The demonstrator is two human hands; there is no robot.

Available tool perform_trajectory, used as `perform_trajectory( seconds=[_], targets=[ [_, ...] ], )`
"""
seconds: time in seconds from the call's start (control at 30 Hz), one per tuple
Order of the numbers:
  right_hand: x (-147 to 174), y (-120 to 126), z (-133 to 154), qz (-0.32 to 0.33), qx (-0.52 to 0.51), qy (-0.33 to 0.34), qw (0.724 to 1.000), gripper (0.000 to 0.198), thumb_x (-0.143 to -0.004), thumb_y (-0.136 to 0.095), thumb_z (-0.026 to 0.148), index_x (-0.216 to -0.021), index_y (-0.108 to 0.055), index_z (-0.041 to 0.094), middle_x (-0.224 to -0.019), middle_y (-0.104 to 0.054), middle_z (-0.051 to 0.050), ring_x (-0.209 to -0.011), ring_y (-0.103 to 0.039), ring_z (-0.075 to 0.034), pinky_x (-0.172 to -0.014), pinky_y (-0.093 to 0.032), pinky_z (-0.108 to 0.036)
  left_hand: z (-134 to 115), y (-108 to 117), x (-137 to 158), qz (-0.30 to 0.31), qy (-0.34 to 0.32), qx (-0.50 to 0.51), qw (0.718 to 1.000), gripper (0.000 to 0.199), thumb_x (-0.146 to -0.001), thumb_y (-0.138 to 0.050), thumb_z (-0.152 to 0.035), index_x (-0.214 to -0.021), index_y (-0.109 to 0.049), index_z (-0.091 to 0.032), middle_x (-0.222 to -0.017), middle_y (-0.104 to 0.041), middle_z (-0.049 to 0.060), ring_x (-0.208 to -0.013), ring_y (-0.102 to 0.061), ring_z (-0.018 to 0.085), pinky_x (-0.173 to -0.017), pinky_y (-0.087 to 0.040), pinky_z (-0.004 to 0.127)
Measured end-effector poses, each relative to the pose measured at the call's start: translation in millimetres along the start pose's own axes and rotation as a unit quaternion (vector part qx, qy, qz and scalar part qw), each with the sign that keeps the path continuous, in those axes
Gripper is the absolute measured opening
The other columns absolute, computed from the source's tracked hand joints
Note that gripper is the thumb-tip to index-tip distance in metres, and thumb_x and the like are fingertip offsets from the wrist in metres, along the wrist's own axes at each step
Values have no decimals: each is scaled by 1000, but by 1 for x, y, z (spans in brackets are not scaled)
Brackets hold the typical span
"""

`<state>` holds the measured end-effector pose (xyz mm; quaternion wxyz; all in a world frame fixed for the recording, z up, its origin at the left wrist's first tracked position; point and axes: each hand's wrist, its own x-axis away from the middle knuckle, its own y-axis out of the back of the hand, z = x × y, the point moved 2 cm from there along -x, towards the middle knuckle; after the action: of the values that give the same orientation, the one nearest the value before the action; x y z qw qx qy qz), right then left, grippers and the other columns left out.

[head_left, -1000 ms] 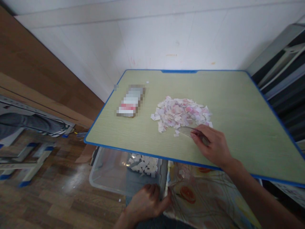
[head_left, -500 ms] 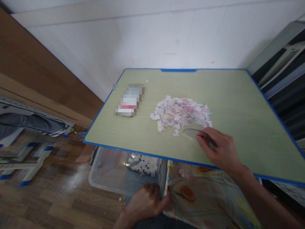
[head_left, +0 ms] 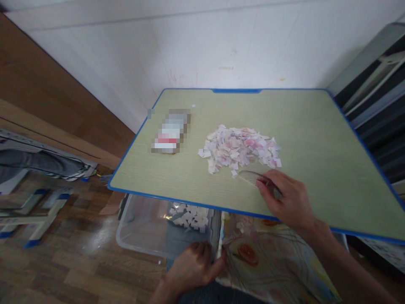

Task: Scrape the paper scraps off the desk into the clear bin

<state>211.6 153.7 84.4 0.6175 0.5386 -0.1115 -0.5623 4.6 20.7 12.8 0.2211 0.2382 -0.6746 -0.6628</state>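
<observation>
My right hand [head_left: 286, 194] is closed around a comb [head_left: 249, 176], a thin, partly see-through piece with a dark curved back. Its tip is low over the green tabletop [head_left: 319, 139], beside a stray paper scrap [head_left: 234, 173]. Just beyond lies a loose pile of small white and pink paper pieces [head_left: 238, 145]. Below the table's front edge, my left hand [head_left: 198, 266] is closed at the edge of a fruit-patterned cloth [head_left: 265, 257], near a clear plastic box [head_left: 126, 230]. Its fingertips are partly hidden.
A pixelated phone-like object [head_left: 171, 131] lies on the table's left. White scraps [head_left: 190, 217] are visible at the clear box under the front edge. A wall [head_left: 234, 46] rises behind the table. A folding stand [head_left: 34, 215] is on the wooden floor [head_left: 85, 261].
My right hand and the comb have shifted slightly left, bringing the tip closer to the stray scraps. The left hand stays at the cloth's edge. The view has shifted a little.
</observation>
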Motion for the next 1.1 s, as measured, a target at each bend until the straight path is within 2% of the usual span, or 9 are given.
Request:
perform_trajectory(
  seconds=[0.1, 0.2, 0.33, 0.47, 0.63, 0.97, 1.1],
  targets=[
    [-1, -6, 6, 31, -2, 14, 999, 14, -84, -45, 19, -72, -51, 19, -60, -55, 0, -52, -53, -14, -51, -40, -25, 1, -1, 0, 1, 0, -3, 1000, 40, -73, -59, -17, -110, -42, -14, -59, -57, 0, -48, -55, 19, -37, -45, 27],
    [-3, -8, 7, 36, 0, 14, 999, 15, -84, -45, 19, -71, -52, 18, -61, -55, -1, -53, -53, -15, -52, -40, -26, 1, 0, 0, -7, 0, -3, 1000, 40, -73, -59, -17, -109, -43, -14, -59, -57, 0, -48, -55, 19, -38, -46, 26],
    [-3, -7, 7, 45, 1, 12, 999, 14, -84, -45, 18, -72, -51, 18, -61, -55, -1, -52, -53, -14, -51, -39, -25, 1, 1, 0, -10, -3, 1, 1000, 40, -72, -60, -17, -108, -43, -14, -58, -57, 0, -46, -54, 18, -37, -45, 26],
    [-3, -4, 7, 84, -16, 36, 996, 13, -84, -44, 17, -73, -52, 18, -63, -57, -1, -53, -54, -14, -51, -40, -24, 1, 0, 1, 4, -4, -3, 1000, 42, -73, -60, -17, -111, -42, -13, -59, -57, 0, -48, -55, 18, -37, -45, 26],
    [-3, 7, 0, 61, 32, 19, 997, 13, -83, -46, 19, -72, -52, 17, -61, -58, -3, -52, -56, -15, -49, -40, -25, 0, 0, 0, 5, -3, -3, 1000, 40, -73, -57, -14, -110, -42, -13, -59, -57, 0, -48, -55, 19, -38, -46, 27],
    [-2, 10, 5, 109, 1, 42, 993, 13, -83, -46, 18, -72, -53, 17, -61, -58, -2, -49, -54, -14, -47, -39, -24, 2, 0, 0, 15, 0, 1, 1000, 41, -74, -58, -15, -110, -41, -13, -59, -57, 0, -47, -54, 19, -38, -46, 27],
    [-2, 6, 7, 98, -25, 47, 994, 13, -84, -46, 18, -74, -53, 18, -64, -59, -2, -53, -55, -14, -49, -41, -23, 1, -1, 1, 18, -2, -2, 1000, 42, -73, -58, -14, -112, -40, -13, -60, -58, 0, -48, -55, 19, -38, -45, 27]
  ],
)
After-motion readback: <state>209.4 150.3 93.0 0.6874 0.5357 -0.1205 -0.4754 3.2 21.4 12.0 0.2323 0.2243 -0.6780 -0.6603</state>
